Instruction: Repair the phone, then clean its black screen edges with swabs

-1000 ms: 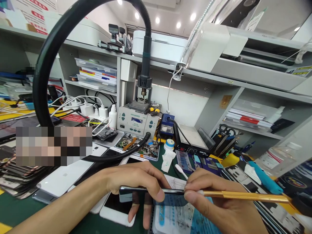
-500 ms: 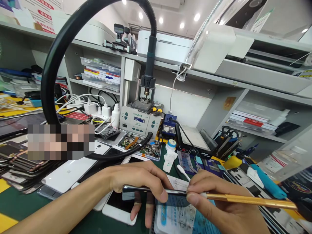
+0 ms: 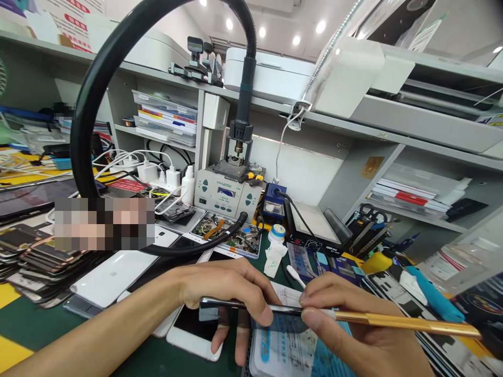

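Note:
My left hand (image 3: 223, 296) is closed round a thin dark phone (image 3: 236, 305), held edge-on and level above the mat, thumb on its top edge. My right hand (image 3: 349, 330) pinches a long gold-handled tool (image 3: 401, 320) near its front end, with the tip against the phone's right end. Under both hands lies a white and blue packet (image 3: 288, 351). A white phone (image 3: 194, 337) rests on the green mat beneath my left fingers.
A rework station (image 3: 228, 191) with a looping black hose (image 3: 88, 110) stands behind. A parts tray (image 3: 230, 235), a hot plate (image 3: 314, 222), a white tablet (image 3: 113, 275) and a pile of screens (image 3: 35, 262) surround the hands. A blue tool (image 3: 434, 296) lies right.
The view has drifted slightly, so the bench sits a little further right in the picture. Both hands keep the same grip on the phone and the tool.

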A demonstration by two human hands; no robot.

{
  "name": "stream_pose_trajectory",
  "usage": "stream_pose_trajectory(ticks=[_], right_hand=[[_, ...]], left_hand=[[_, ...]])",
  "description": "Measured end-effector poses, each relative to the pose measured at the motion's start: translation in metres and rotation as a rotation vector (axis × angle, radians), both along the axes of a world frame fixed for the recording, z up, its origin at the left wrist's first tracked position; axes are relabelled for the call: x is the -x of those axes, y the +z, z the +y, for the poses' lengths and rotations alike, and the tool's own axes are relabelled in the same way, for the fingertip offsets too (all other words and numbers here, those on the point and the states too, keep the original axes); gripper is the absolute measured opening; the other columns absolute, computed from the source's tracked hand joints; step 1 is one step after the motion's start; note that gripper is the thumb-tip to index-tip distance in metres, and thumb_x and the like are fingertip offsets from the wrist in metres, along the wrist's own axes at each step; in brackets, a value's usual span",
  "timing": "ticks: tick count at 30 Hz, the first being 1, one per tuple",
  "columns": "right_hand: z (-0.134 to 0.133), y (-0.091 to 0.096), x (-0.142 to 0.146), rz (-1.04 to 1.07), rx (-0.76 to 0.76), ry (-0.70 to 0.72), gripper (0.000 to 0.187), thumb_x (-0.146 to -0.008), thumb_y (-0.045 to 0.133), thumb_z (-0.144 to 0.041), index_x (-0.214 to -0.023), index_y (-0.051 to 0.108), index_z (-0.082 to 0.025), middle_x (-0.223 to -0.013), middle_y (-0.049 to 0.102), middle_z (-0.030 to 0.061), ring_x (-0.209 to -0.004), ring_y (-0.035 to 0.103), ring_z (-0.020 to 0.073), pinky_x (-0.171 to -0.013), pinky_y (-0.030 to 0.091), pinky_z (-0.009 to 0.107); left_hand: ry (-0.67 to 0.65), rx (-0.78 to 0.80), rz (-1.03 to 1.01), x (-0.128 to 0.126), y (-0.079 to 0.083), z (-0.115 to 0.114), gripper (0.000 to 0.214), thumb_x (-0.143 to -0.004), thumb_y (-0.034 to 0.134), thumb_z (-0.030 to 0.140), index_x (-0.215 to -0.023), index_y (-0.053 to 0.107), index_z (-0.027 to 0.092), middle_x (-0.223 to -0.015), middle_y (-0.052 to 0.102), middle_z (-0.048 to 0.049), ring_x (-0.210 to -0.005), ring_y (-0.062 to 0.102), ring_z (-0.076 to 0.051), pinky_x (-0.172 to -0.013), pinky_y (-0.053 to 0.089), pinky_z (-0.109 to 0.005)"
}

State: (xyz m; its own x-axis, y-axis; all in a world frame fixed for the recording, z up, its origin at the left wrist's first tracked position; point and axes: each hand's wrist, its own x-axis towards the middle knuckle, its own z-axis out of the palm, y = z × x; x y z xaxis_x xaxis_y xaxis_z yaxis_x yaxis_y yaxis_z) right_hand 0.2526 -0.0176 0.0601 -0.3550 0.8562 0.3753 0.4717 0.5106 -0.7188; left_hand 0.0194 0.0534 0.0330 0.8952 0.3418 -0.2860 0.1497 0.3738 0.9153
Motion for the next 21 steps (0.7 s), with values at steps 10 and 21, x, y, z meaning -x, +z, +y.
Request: stream_pose_trajectory(ticks=[10, 21], right_hand=[[-0.0021, -0.0004, 0.0004, -0.020, 0.039, -0.027, 0.013, -0.091, 0.073, -0.028, -0.080, 0.080, -0.030, -0.082, 0.074, 0.0003, -0.072, 0.069, 0.0159, -0.063, 0.057, 0.020], [-0.0036, 0.0010, 0.0016, -0.003, 0.015, -0.002, 0.012, -0.090, 0.074, -0.026, -0.089, 0.084, -0.032, -0.082, 0.075, 0.0000, -0.074, 0.070, 0.0161, -0.065, 0.058, 0.021]], left_hand=[[0.003, 0.001, 0.012, 0.0000, 0.0001, 0.0009, 0.047, -0.064, 0.075, 0.030, -0.108, 0.073, 0.014, -0.062, 0.069, -0.0047, -0.051, 0.071, -0.025, -0.030, 0.047, -0.024], [0.009, 0.014, 0.012, -0.0007, 0.0012, 0.0010, 0.046, -0.061, 0.076, 0.029, -0.105, 0.074, 0.015, -0.059, 0.069, -0.0034, -0.045, 0.067, -0.023, -0.029, 0.046, -0.023]])
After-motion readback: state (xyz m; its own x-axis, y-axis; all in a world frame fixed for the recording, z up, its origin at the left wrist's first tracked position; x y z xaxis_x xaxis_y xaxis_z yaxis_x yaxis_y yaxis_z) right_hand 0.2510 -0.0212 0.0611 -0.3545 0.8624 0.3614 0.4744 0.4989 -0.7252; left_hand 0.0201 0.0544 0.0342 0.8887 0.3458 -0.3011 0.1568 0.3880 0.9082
